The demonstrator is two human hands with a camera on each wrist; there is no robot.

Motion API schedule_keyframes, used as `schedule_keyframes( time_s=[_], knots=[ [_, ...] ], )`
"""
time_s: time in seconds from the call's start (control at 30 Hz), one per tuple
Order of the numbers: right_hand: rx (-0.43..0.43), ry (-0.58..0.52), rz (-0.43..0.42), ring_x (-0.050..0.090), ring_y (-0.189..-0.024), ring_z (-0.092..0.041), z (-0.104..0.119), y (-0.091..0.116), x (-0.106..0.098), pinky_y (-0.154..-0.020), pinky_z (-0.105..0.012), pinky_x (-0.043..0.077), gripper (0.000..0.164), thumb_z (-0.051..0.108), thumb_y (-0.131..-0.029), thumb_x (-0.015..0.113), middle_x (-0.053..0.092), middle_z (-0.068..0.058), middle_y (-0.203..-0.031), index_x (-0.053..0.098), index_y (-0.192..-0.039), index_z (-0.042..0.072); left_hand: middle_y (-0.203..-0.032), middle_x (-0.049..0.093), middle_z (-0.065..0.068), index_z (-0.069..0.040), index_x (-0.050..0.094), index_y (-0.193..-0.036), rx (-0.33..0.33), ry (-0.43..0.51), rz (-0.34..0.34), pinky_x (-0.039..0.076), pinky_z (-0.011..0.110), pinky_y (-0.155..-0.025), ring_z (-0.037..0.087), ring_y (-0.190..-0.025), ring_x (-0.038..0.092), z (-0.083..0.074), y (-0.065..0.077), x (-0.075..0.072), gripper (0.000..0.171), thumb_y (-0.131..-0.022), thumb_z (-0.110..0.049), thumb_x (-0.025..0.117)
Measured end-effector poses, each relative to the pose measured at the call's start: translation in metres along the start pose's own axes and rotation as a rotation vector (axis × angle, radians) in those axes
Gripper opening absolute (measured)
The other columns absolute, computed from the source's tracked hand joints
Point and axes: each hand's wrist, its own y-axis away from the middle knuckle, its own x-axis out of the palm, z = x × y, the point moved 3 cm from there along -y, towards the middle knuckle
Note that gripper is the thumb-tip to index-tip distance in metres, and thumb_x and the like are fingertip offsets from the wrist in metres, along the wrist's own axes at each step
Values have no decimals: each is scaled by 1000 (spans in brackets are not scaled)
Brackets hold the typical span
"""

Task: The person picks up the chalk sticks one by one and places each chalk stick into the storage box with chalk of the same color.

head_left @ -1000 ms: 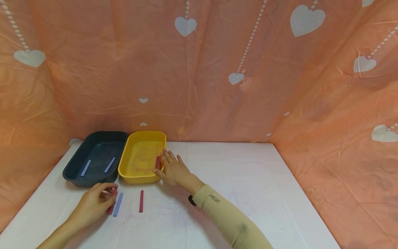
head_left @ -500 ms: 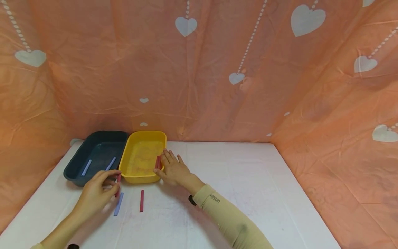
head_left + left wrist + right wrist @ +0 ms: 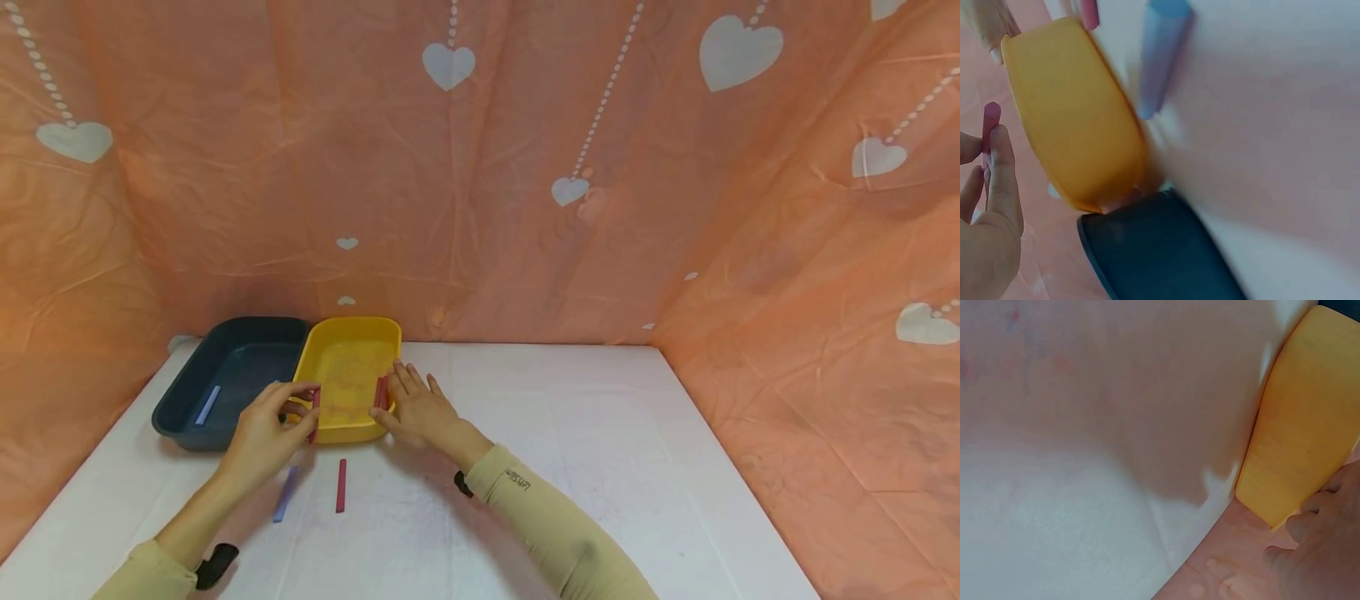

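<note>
My left hand (image 3: 266,425) pinches a red chalk stick (image 3: 316,404) between thumb and fingers, over the near left edge of the yellow tray (image 3: 341,434). In the left wrist view, this held chalk (image 3: 991,119) points up from the fingertips. My right hand (image 3: 426,414) rests on the tray's right rim with its fingers fairly straight. Beside its thumb, inside the tray, red chalk sticks (image 3: 381,392) lie close together against the right wall. The right wrist view shows the hand (image 3: 1329,540) on the tray's rim; its fingertips are hidden.
A dark blue tray (image 3: 168,417) stands left of the yellow one. It holds a purple chalk stick (image 3: 207,405) and another mostly hidden behind my left hand. On the white table (image 3: 585,467), a purple chalk (image 3: 284,495) and a red chalk (image 3: 341,486) lie in front.
My left hand has lifted the red chalk from beside the purple one on the table and carried it up and right to the yellow tray. My right hand has stayed in place.
</note>
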Motion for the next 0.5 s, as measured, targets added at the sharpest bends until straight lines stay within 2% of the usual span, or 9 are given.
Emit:
schedule_keyframes(
  time_s=[0.2, 0.37, 0.5],
  knots=[
    [14, -1, -10, 13, -160, -22, 0, 0, 1, -128, -46, 16, 79, 63, -108, 29, 10, -5, -175, 21, -166, 11, -112, 59, 14, 1, 65, -128, 7, 50, 6, 51, 8, -72, 28, -94, 66, -5, -14, 8, 36, -93, 0, 73],
    [16, -3, -8, 13, -160, -21, 0, -1, 3, -128, -46, 15, 79, 63, -108, 29, 9, -4, -175, 21, -166, 11, -111, 60, 15, 3, 66, -126, 33, 71, -12, 52, 9, -70, 31, -93, 67, -7, -25, 13, 35, -92, 2, 73],
    [16, -2, 0, 11, -160, -21, 0, -1, 2, -128, -46, 14, 79, 63, -108, 29, 7, -4, -175, 19, -167, 11, -112, 61, 19, 4, 66, -127, 24, 69, 11, 52, 11, -68, 35, -94, 68, -7, -33, 18, 35, -93, 1, 73]
  ],
)
